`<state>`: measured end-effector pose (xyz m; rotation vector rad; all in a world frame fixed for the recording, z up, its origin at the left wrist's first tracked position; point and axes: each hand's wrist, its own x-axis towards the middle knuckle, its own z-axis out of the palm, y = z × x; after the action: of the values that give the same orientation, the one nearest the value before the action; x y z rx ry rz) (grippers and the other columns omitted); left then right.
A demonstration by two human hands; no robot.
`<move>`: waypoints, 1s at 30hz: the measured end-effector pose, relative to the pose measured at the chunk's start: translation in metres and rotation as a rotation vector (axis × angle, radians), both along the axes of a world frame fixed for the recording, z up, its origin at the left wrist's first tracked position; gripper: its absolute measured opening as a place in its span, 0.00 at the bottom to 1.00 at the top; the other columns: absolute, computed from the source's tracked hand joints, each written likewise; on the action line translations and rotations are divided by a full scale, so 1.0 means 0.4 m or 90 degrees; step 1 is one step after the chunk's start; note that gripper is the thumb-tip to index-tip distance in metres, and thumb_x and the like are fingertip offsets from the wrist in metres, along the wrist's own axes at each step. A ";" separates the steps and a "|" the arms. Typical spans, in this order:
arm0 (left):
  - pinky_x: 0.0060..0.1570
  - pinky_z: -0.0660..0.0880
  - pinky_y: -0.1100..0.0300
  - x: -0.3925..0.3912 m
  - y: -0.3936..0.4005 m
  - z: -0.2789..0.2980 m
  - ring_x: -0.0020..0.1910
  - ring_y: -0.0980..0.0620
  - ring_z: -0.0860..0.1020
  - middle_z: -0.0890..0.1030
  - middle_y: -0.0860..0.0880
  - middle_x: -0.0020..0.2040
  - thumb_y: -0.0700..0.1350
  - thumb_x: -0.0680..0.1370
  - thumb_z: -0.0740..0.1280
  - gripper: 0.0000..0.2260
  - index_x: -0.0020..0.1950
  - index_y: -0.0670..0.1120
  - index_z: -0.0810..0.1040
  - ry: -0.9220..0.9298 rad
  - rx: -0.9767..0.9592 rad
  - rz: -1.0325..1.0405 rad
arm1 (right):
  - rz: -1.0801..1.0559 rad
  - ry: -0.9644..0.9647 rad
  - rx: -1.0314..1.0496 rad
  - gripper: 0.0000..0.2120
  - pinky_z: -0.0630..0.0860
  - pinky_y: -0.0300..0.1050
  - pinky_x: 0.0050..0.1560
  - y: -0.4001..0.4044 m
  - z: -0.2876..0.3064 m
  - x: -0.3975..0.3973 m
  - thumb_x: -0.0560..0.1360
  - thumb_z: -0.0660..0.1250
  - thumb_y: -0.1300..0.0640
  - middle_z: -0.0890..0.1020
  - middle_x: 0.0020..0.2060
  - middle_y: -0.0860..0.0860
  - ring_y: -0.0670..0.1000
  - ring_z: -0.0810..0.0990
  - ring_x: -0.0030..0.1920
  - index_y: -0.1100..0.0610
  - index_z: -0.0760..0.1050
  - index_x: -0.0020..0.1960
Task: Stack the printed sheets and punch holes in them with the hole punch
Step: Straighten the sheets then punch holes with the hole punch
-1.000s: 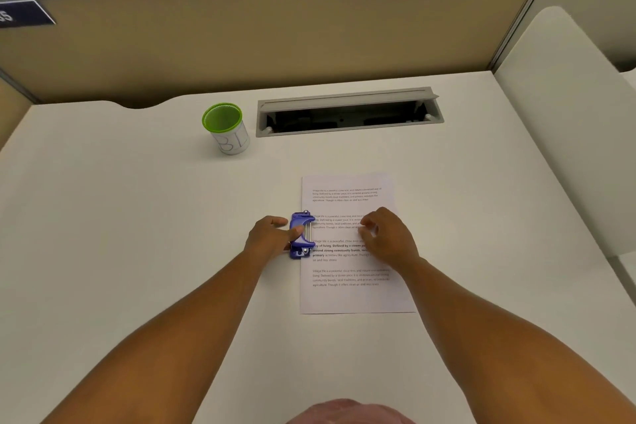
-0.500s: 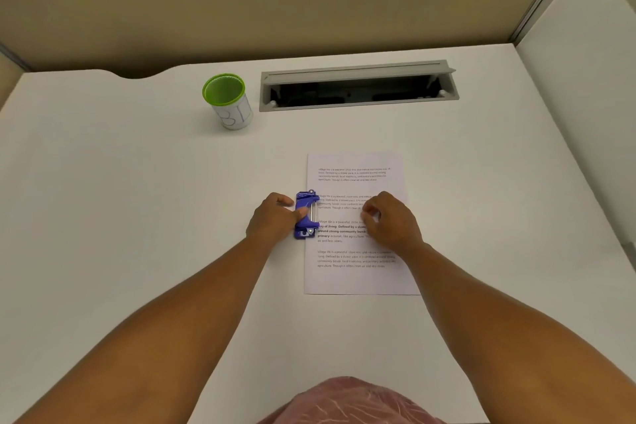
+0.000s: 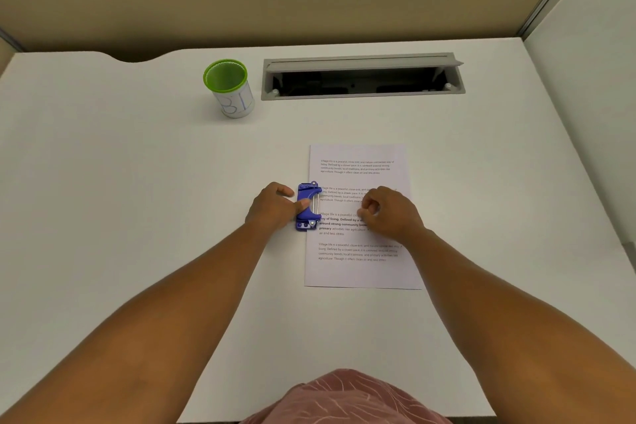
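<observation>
Spanning the scene, a white desk [image 3: 137, 217] bears the printed sheets [image 3: 361, 272] right of centre. Both forearms reach in from the near edge. Right hand [image 3: 392, 213], loosely curled, rests on the page. Left hand [image 3: 273, 205] grips the blue hole punch [image 3: 307, 206] straddling the sheets' left edge. A green-rimmed cup [image 3: 229, 88] stands at far left.
</observation>
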<state>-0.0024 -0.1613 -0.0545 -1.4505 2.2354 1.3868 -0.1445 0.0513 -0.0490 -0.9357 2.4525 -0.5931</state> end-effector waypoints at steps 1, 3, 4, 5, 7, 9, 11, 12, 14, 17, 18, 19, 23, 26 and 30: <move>0.54 0.76 0.52 0.000 0.000 -0.001 0.50 0.50 0.81 0.83 0.49 0.50 0.58 0.67 0.77 0.21 0.53 0.51 0.74 0.002 0.001 0.000 | 0.001 -0.011 0.009 0.06 0.73 0.44 0.45 -0.001 0.001 -0.003 0.71 0.70 0.48 0.78 0.40 0.46 0.49 0.77 0.44 0.50 0.76 0.43; 0.55 0.77 0.51 0.001 -0.002 -0.002 0.50 0.50 0.82 0.84 0.50 0.47 0.58 0.67 0.78 0.21 0.52 0.51 0.74 0.004 0.005 0.005 | 0.002 -0.022 0.023 0.10 0.73 0.44 0.44 -0.005 0.003 -0.007 0.68 0.72 0.44 0.77 0.40 0.45 0.48 0.76 0.43 0.48 0.75 0.43; 0.56 0.77 0.50 0.002 -0.003 -0.004 0.49 0.49 0.82 0.84 0.50 0.46 0.57 0.67 0.78 0.22 0.53 0.50 0.74 0.007 0.014 0.012 | 0.002 -0.026 0.028 0.12 0.72 0.43 0.43 -0.006 0.003 -0.008 0.67 0.73 0.43 0.77 0.40 0.44 0.47 0.76 0.42 0.48 0.74 0.43; 0.57 0.77 0.48 0.003 -0.003 -0.006 0.49 0.49 0.83 0.84 0.49 0.46 0.57 0.67 0.78 0.23 0.54 0.50 0.73 0.013 0.029 0.022 | 0.003 -0.030 0.031 0.14 0.71 0.43 0.42 -0.008 0.004 -0.008 0.66 0.74 0.41 0.76 0.40 0.44 0.47 0.76 0.42 0.48 0.74 0.43; 0.57 0.77 0.48 0.002 -0.003 -0.007 0.48 0.48 0.84 0.85 0.48 0.47 0.55 0.67 0.79 0.24 0.56 0.49 0.73 0.025 0.059 0.039 | 0.005 -0.041 0.038 0.16 0.69 0.42 0.40 -0.010 0.005 -0.009 0.65 0.74 0.40 0.76 0.40 0.44 0.47 0.76 0.42 0.47 0.74 0.43; 0.57 0.78 0.49 0.001 -0.004 -0.007 0.46 0.49 0.84 0.85 0.49 0.47 0.55 0.66 0.79 0.25 0.56 0.49 0.72 0.023 0.061 0.042 | 0.010 -0.048 0.042 0.16 0.68 0.41 0.39 -0.010 0.007 -0.011 0.65 0.75 0.40 0.75 0.40 0.43 0.47 0.75 0.42 0.47 0.73 0.44; 0.57 0.77 0.50 0.000 -0.006 -0.003 0.46 0.52 0.84 0.85 0.50 0.47 0.57 0.66 0.78 0.26 0.56 0.49 0.72 0.009 0.041 0.030 | 0.011 -0.048 0.046 0.16 0.68 0.41 0.39 -0.011 0.010 -0.012 0.65 0.75 0.41 0.75 0.40 0.43 0.46 0.75 0.42 0.47 0.73 0.44; 0.57 0.77 0.52 -0.001 -0.007 0.000 0.46 0.53 0.83 0.85 0.51 0.48 0.58 0.66 0.78 0.26 0.56 0.50 0.73 -0.001 0.028 0.022 | 0.012 -0.048 0.049 0.16 0.67 0.41 0.39 -0.012 0.012 -0.012 0.65 0.74 0.40 0.74 0.40 0.43 0.46 0.75 0.42 0.47 0.73 0.44; 0.55 0.77 0.53 -0.001 -0.007 0.004 0.47 0.54 0.82 0.85 0.51 0.48 0.60 0.65 0.78 0.27 0.56 0.50 0.73 -0.013 0.018 0.015 | 0.015 -0.046 0.054 0.16 0.67 0.41 0.40 -0.013 0.014 -0.012 0.65 0.74 0.40 0.74 0.40 0.42 0.46 0.74 0.42 0.47 0.73 0.44; 0.55 0.78 0.52 -0.001 -0.004 0.008 0.45 0.53 0.83 0.85 0.51 0.47 0.59 0.66 0.77 0.27 0.57 0.49 0.73 -0.013 0.029 0.025 | 0.020 -0.047 0.061 0.16 0.68 0.41 0.41 -0.015 0.015 -0.013 0.65 0.74 0.41 0.74 0.41 0.43 0.47 0.74 0.43 0.47 0.73 0.45; 0.55 0.78 0.51 -0.001 -0.003 0.009 0.45 0.53 0.84 0.84 0.51 0.48 0.59 0.66 0.77 0.27 0.57 0.49 0.73 -0.011 0.037 0.031 | 0.023 -0.048 0.064 0.17 0.68 0.42 0.41 -0.016 0.015 -0.013 0.65 0.74 0.41 0.74 0.42 0.43 0.47 0.75 0.44 0.48 0.73 0.45; 0.55 0.79 0.51 -0.001 -0.002 0.011 0.45 0.53 0.84 0.84 0.51 0.49 0.58 0.66 0.78 0.27 0.57 0.49 0.73 -0.007 0.047 0.037 | 0.024 -0.047 0.067 0.17 0.68 0.42 0.42 -0.017 0.016 -0.012 0.65 0.74 0.41 0.75 0.42 0.44 0.47 0.75 0.44 0.48 0.73 0.45; 0.54 0.80 0.49 -0.006 0.003 0.019 0.42 0.52 0.85 0.84 0.50 0.51 0.55 0.66 0.79 0.26 0.57 0.49 0.72 0.011 0.068 0.058 | 0.016 -0.047 0.073 0.17 0.69 0.42 0.42 -0.018 0.019 -0.011 0.65 0.75 0.41 0.75 0.42 0.44 0.47 0.75 0.45 0.47 0.72 0.45; 0.55 0.80 0.47 -0.009 0.006 0.027 0.43 0.51 0.85 0.84 0.49 0.50 0.55 0.65 0.79 0.28 0.58 0.49 0.72 0.022 0.080 0.059 | 0.009 -0.047 0.073 0.16 0.69 0.42 0.43 -0.017 0.019 -0.008 0.65 0.75 0.41 0.75 0.43 0.44 0.47 0.75 0.45 0.48 0.73 0.45; 0.55 0.80 0.48 -0.015 0.013 0.040 0.45 0.49 0.85 0.84 0.49 0.46 0.57 0.64 0.79 0.30 0.60 0.48 0.72 0.011 0.054 0.047 | 0.013 -0.046 0.080 0.17 0.70 0.43 0.43 -0.021 0.022 -0.006 0.66 0.74 0.41 0.75 0.43 0.44 0.47 0.75 0.45 0.48 0.73 0.45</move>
<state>-0.0086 -0.1562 -0.0386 -1.5127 2.1255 1.5017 -0.1470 0.0430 -0.0401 -0.8735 2.3824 -0.4526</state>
